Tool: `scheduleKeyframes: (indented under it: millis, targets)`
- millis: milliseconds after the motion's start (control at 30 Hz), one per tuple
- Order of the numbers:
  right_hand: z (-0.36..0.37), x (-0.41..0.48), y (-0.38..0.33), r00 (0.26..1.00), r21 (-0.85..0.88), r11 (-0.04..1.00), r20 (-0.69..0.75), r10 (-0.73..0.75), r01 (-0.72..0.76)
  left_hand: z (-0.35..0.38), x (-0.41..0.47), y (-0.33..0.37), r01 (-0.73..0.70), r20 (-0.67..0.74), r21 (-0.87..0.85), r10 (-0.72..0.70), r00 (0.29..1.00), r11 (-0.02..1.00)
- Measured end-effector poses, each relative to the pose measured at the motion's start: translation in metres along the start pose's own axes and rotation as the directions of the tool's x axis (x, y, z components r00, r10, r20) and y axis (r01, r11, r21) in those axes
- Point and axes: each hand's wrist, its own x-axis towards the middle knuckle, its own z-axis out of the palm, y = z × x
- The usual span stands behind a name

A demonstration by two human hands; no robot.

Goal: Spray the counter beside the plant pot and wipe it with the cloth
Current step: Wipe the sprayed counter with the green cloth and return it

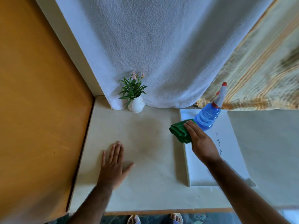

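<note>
Right hand (199,141) flat on cloth (179,131), bottle (207,117) just beyond; left hand (113,165) open, braced on counter (145,159). Wiping stage, probably; next, drag cloth leftward.

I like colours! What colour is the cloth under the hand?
Green. The cloth under the right hand shows clearly in the head view.

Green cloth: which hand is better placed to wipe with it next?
Right. The right hand already rests on the green cloth at the tray's edge; the left hand lies flat on the counter.
</note>
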Motion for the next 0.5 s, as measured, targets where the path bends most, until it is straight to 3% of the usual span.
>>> scheduleKeyframes:
  millis: [233,500]
  targets:
    - [0.003,-0.070,0.052,0.975,-0.135,0.967,0.022,0.220,-0.215,-0.003,0.001,0.006,0.004,0.014,-0.005,-0.004,1.000,1.000]
    - [0.017,-0.092,0.057,0.967,-0.200,0.963,0.141,0.212,-0.182,0.003,0.002,0.003,-0.004,0.003,0.018,0.004,1.000,1.000]
